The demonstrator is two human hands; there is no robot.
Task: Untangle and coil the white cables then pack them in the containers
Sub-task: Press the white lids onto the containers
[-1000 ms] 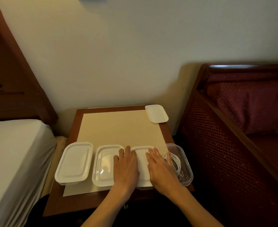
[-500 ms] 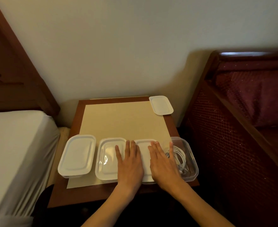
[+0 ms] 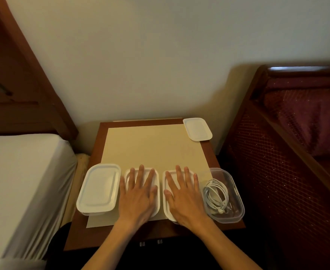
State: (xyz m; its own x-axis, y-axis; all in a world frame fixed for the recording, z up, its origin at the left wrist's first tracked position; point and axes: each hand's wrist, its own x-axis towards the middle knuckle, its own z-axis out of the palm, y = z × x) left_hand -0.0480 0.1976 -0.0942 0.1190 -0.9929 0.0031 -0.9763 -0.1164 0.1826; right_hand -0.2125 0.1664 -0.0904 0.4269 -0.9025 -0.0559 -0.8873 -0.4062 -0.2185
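Four containers line the near edge of the table; three lidded, the right one open with one coiled cable; one spare lid far right; left hand and right hand apart, flat on the two middle lids.

You see a reddish-brown wooden table topped by a plain beige mat. On the mat's near edge sit white-lidded containers; right of the mat, a clear container holds a white cable. A white lid lies at the mat's far right corner. Right of the table, dark red upholstery bears a diamond lattice.
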